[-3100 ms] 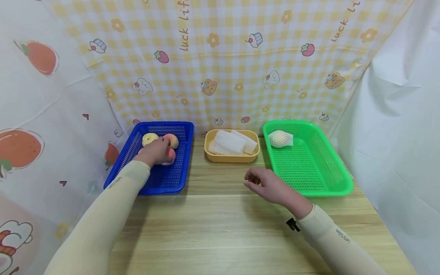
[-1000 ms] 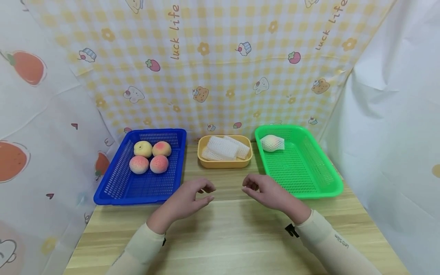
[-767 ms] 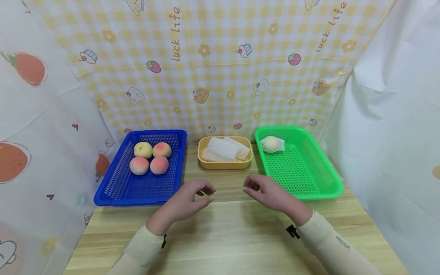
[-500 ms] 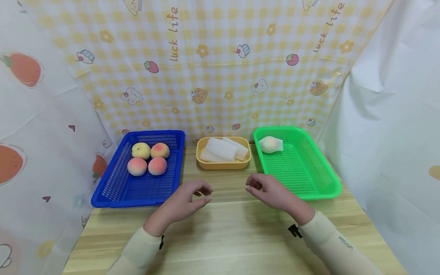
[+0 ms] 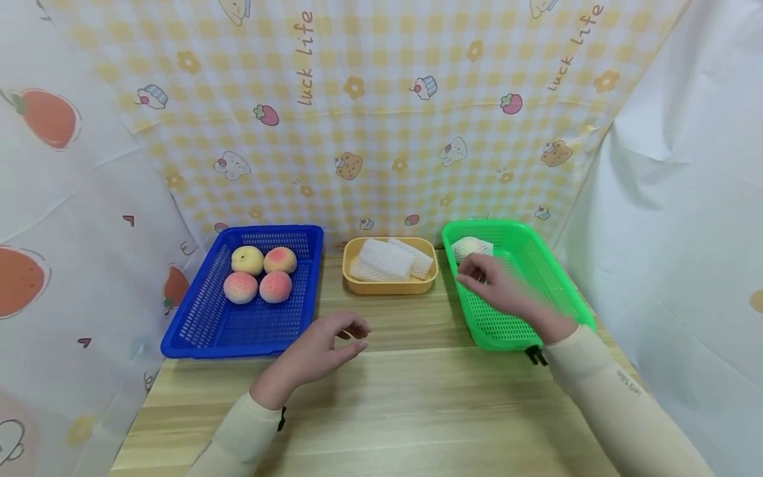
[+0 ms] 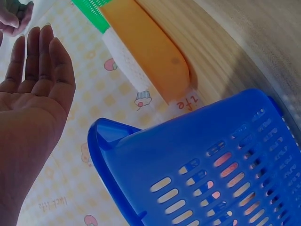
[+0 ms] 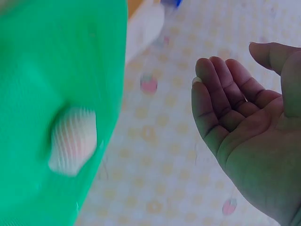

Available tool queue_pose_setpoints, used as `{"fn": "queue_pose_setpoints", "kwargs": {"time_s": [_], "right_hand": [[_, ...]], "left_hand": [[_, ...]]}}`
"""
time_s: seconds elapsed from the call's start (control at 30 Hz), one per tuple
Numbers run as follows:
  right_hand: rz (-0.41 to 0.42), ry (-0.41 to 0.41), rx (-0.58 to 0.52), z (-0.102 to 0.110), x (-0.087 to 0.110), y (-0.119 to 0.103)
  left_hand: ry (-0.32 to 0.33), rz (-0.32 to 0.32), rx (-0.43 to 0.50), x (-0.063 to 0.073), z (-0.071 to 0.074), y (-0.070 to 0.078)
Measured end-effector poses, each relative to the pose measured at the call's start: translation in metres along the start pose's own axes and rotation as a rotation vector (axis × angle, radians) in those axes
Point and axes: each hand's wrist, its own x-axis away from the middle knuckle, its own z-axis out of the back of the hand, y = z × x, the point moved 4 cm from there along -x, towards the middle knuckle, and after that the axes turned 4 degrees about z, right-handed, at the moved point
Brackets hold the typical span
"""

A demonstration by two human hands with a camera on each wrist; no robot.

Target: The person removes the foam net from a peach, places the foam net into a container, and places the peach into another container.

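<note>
My left hand [image 5: 322, 348] hovers over the table just right of the blue basket [image 5: 241, 331], fingers relaxed and holding nothing. In the blue basket several peaches [image 5: 275, 287] sit grouped together. Over the near left part of the green basket [image 5: 572, 311] is my right hand [image 5: 495, 285], its fingers loosely bent and nothing in them. Just beyond it lies a peach in a white foam net [image 5: 471, 247], partly hidden by the hand in the head view; the right wrist view shows the netted peach [image 7: 74, 141] whole, though blurred.
A small yellow tray [image 5: 390, 287] between the baskets holds several white foam net sleeves [image 5: 384, 258]. All three containers stand at the back of the wooden table [image 5: 387, 411], close to a checked cloth [image 5: 381, 146]. White cloth [image 5: 685, 218] hangs at the right side.
Earlier the left hand was among the peaches; it came back empty over the table. In the last half second the right hand moved forward and right over the green basket.
</note>
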Motion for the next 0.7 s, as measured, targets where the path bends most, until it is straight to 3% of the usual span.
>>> {"fn": "queue_pose_setpoints", "kwargs": {"time_s": [0.17, 0.3, 0.53, 0.7], "right_hand": [[-0.114, -0.019, 0.063, 0.034, -0.022, 0.020], [-0.176, -0.057, 0.126, 0.046, -0.034, 0.036], [-0.235, -0.120, 0.195, 0.047, -0.046, 0.068], [-0.245, -0.193, 0.308, 0.041, -0.058, 0.090]], "left_hand": [[0.000, 0.005, 0.001, -0.001, 0.001, 0.000], [-0.001, 0.005, 0.001, -0.002, 0.001, 0.001], [-0.006, -0.010, 0.013, -0.004, 0.000, 0.003], [0.004, -0.013, -0.007, -0.004, 0.000, 0.003]]}}
